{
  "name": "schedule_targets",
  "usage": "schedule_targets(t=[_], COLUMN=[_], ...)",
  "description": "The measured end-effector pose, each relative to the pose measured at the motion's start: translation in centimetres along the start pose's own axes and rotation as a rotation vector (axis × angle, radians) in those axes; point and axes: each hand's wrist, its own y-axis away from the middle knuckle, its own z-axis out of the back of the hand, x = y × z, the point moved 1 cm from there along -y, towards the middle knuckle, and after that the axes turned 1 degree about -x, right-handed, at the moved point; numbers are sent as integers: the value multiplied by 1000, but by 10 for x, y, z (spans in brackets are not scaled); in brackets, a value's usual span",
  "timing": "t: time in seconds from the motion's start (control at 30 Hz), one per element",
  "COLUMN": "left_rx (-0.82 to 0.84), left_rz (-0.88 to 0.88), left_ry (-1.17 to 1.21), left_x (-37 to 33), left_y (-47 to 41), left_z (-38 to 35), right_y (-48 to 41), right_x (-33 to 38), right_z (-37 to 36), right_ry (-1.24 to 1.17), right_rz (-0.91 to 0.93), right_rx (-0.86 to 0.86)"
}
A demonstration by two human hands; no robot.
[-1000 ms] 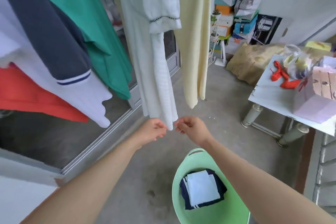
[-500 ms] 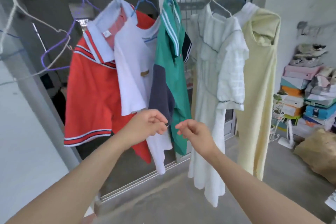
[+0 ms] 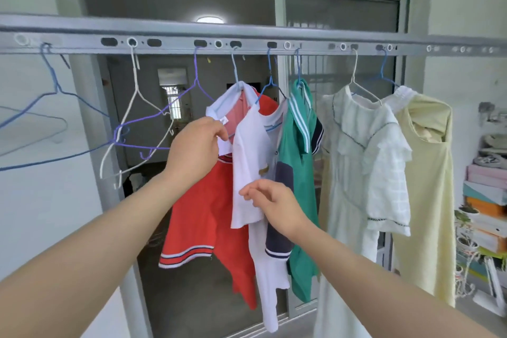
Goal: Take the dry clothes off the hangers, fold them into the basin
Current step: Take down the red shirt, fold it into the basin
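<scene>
**Left hand on the red shirt's collar, right hand at the white shirt**

The left hand (image 3: pixel 196 149) is raised to collar height, fingers curled round the white collar of the red polo shirt (image 3: pixel 197 217) and gripping it just below the hanger's neck. The forearm runs up from the lower left, with the back of the hand facing the camera.

The right hand (image 3: pixel 270 202) sits lower and just to the right. Its fingers are loosely bent, and the fingertips (image 3: pixel 247 192) lie against the short sleeve of the white shirt (image 3: pixel 252 151). Whether they pinch the cloth or only touch it cannot be told. Its forearm comes in from the lower right.

5 garments hang in a row from the grey metal rail (image 3: pixel 247 35), each on a wire hanger:

- The red polo shirt is leftmost, with striped trim at its sleeve hem.
- The white shirt hangs against it and overlaps its front, with a navy sleeve showing beside it.
- The green shirt (image 3: pixel 299 173) is next — it has white stripes on the collar.
- The white dress (image 3: pixel 348 173) follows, with ruffled sleeves.
- The pale yellow dress (image 3: pixel 430 186) is at the far right.

All of them hang limp and smooth.

Left of the clothes, bare wire hangers (image 3: pixel 137 96) — blue, white and purple — dangle tilted and tangled from the same rail. Stacked boxes (image 3: pixel 482 195) stand against the wall at the right edge.
</scene>
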Motion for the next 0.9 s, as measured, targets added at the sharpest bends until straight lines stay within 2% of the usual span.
schedule_targets(t=[0.13, 0.2, 0.3, 0.43, 0.53, 0.63, 0.73, 0.8, 0.87, 0.9], left_rx=[184, 207, 255, 369, 356, 329, 331, 395, 371, 335], left_rz=[-82, -87, -5, -26, -28, -41, -129, -142, -48, -56], left_ry=[-396, -485, -366, -362, -365, -241, -134, -169, -239, -260], left_x=[14, 29, 55, 84, 103, 118, 132, 136, 136, 135], left_y=[-28, -37, -48, -51, -50, -48, -44, -43, -45, -45], left_z=[-12, -19, -25, -29, -28, -27, -23, -18, -18, -17], right_y=[-28, -42, -59, -81, -100, -121, -145, -161, -175, -182], right_x=[25, 33, 39, 50, 59, 66, 74, 78, 81, 83], right_z=[-1, -5, -12, -18, -21, -28, -40, -49, -58, -62], right_ry=[51, 89, 151, 184, 205, 255, 334, 411, 460, 476], right_rz=[49, 71, 91, 64, 35, 25, 1, -40, -72, -91], right_rx=[-38, -68, -110, -154, -203, -239, -237, -246, -283, -293])
